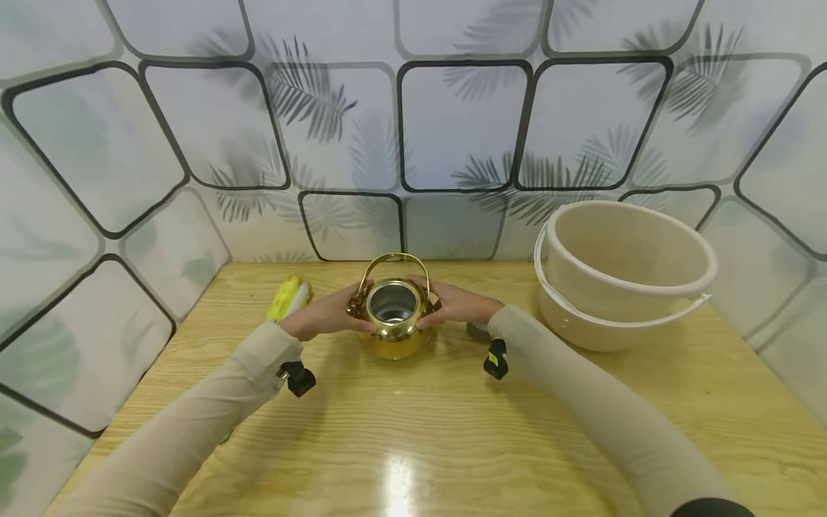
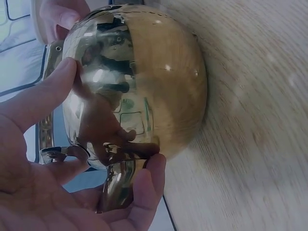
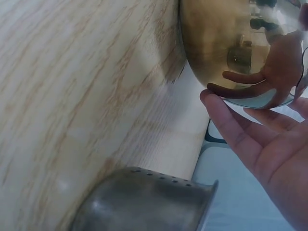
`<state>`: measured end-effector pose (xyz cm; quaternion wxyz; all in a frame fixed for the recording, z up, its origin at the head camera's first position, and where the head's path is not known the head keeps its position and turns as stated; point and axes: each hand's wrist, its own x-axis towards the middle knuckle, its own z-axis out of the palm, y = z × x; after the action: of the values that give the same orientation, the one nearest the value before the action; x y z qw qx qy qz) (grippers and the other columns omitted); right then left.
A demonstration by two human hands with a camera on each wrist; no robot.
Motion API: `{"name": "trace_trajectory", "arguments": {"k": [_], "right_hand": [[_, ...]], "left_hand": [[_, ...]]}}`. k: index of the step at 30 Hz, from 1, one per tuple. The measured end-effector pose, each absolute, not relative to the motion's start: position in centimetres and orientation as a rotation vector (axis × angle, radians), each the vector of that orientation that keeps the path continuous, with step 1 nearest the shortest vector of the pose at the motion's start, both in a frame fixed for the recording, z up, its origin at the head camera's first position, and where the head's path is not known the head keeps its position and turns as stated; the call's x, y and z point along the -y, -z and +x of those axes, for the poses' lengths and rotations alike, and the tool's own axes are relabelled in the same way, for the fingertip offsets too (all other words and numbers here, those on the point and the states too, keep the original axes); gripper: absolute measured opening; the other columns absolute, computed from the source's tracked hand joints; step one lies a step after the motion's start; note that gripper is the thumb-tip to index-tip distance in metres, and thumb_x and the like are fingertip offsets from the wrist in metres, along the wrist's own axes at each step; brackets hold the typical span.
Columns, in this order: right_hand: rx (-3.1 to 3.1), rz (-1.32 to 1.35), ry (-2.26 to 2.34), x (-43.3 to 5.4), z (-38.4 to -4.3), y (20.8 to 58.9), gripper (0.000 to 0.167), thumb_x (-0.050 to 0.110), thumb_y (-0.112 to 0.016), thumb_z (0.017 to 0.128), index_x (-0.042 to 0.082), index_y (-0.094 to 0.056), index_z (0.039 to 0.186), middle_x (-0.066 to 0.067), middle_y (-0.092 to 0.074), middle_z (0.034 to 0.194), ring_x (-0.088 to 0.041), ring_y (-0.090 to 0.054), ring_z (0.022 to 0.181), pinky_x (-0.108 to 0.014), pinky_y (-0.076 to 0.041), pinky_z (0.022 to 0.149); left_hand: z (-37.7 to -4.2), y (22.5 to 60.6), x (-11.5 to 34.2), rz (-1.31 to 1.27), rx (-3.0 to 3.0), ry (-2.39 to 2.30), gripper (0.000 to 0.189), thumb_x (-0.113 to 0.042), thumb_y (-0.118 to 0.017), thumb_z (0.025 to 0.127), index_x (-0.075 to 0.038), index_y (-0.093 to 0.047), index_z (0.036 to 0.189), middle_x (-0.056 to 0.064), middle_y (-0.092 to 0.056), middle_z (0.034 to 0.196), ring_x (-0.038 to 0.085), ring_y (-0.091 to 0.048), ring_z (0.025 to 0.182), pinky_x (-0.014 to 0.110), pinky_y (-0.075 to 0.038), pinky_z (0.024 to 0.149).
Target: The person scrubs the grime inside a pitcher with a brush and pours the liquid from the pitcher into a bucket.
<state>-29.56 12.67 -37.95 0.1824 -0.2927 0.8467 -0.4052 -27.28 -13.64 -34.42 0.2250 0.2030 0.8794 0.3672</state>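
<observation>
A shiny gold kettle (image 1: 395, 347) without a lid stands on the wooden table, its arched handle (image 1: 399, 256) upright and its steel inside showing. My left hand (image 1: 326, 314) grips its left side, thumb near the top opening. In the left wrist view the fingers curl round the short spout (image 2: 119, 185). My right hand (image 1: 461, 303) holds the opposite side, thumb toward the front. Seen from the right wrist, fingertips (image 3: 211, 98) lie against the mirror-like body. Beside the right wrist is a perforated steel piece (image 3: 144, 204), partly hidden by the sleeve in the head view.
A large beige bucket (image 1: 581, 327) with a pale carrying handle stands at the right back. Behind my left hand lies a yellow and white object (image 1: 283, 298), partly covered by it. A patterned wall (image 1: 461, 129) closes off the table's (image 1: 400, 431) far edge.
</observation>
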Motion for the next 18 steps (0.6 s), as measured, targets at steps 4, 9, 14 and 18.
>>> {"name": "trace_trajectory", "arguments": {"k": [4,9,14,18], "right_hand": [[-2.391,-0.819,1.127,-12.7,-29.61,37.98,0.09,0.031,-0.069,0.083,0.023,-0.012,0.152,-0.008,-0.01,0.159,-0.03,-0.011,0.146,-0.056,-0.019,0.114],[-2.393,-0.784,1.123,-12.57,-29.65,37.8,0.087,0.029,-0.068,0.085,0.023,-0.012,0.152,-0.008,-0.012,0.158,-0.029,-0.015,0.145,-0.053,-0.025,0.112],[-2.362,-0.73,1.155,-12.41,-29.76,37.71,0.084,0.028,-0.065,0.087,0.022,-0.013,0.152,-0.009,-0.014,0.158,-0.03,-0.027,0.141,-0.05,-0.035,0.107],[-2.359,-0.691,1.163,-12.33,-29.85,37.73,0.083,0.027,-0.063,0.089,0.019,-0.01,0.152,-0.011,-0.014,0.158,-0.033,-0.034,0.137,-0.048,-0.038,0.106]], "left_hand": [[-27.53,34.58,13.6,0.536,-2.408,-1.016,0.091,-0.026,-0.069,0.085,-0.01,-0.009,0.152,0.019,-0.014,0.156,0.037,-0.012,0.144,0.053,-0.02,0.114],[-27.95,34.67,13.47,0.511,-2.384,-1.024,0.092,-0.025,-0.069,0.085,-0.009,-0.008,0.152,0.021,-0.014,0.156,0.038,-0.015,0.143,0.052,-0.028,0.111],[-28.0,34.62,13.47,0.474,-2.373,-1.051,0.092,-0.023,-0.069,0.086,-0.009,-0.006,0.152,0.023,-0.015,0.155,0.039,-0.018,0.142,0.051,-0.032,0.109],[-28.03,34.7,13.37,0.445,-2.362,-1.083,0.092,-0.022,-0.068,0.086,-0.011,-0.005,0.152,0.025,-0.022,0.152,0.039,-0.027,0.138,0.049,-0.037,0.106]]}}
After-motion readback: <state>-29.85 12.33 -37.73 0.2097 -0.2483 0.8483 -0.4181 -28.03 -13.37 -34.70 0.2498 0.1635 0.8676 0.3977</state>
